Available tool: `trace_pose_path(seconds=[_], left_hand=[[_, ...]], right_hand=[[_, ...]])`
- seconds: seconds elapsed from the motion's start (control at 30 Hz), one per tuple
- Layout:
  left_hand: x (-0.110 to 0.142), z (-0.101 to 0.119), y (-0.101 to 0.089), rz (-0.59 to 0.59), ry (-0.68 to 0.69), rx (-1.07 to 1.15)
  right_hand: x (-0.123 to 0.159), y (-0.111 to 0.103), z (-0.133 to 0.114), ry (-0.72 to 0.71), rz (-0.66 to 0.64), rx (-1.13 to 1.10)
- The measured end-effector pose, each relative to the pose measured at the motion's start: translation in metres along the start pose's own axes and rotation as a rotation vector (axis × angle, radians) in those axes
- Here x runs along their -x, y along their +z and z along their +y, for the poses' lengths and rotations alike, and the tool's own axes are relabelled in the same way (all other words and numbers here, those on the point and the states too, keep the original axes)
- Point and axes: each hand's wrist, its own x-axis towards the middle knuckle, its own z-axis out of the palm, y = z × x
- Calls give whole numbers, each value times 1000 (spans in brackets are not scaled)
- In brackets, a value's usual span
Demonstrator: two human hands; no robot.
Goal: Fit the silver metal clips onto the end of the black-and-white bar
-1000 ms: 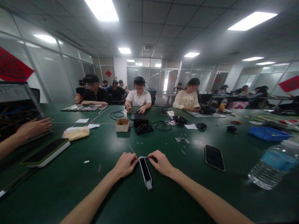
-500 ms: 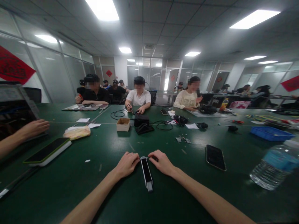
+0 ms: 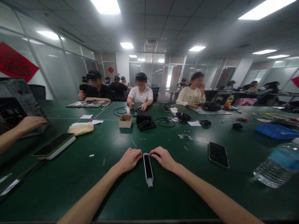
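A slim white handheld device (image 3: 148, 169) with a long black face and a grey tip lies lengthwise on the green table, the tip towards me. At its far end, my left hand (image 3: 130, 159) is closed, with thumb and fingers pressed together against the left corner. My right hand (image 3: 164, 159) is on the opposite side, its thumb and forefinger pinched at the right corner. Both wrists rest low over the tabletop. Whether a small part or cord sits between the fingertips is too small to tell.
On the right are a phone (image 3: 218, 154), a water bottle (image 3: 277, 165) and a blue tray (image 3: 277, 132). Small metal pieces (image 3: 185, 137) and an open box (image 3: 125, 121) lie ahead. To the left, another person's hand (image 3: 32, 124) touches a computer case, near a green-edged phone (image 3: 54, 146).
My right fingertips have closed in on the device's far end. The view has shifted slightly. Across the table, a person in a cream top has raised a hand to the face.
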Motion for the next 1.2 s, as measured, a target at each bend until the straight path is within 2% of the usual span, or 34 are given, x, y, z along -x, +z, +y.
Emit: trace_pose_path(seconds=[0.6,0.93,1.2], left_hand=[[-1,-5,3,9,1,6],[-1,-4,2,-4,2,22],[-2,-3,1,-15,-11,13]], right_hand=[[2,0,-2,103,29,-57],[3,-10,-9,75,-3,-42],[2,-5,-4,12,53,-64]])
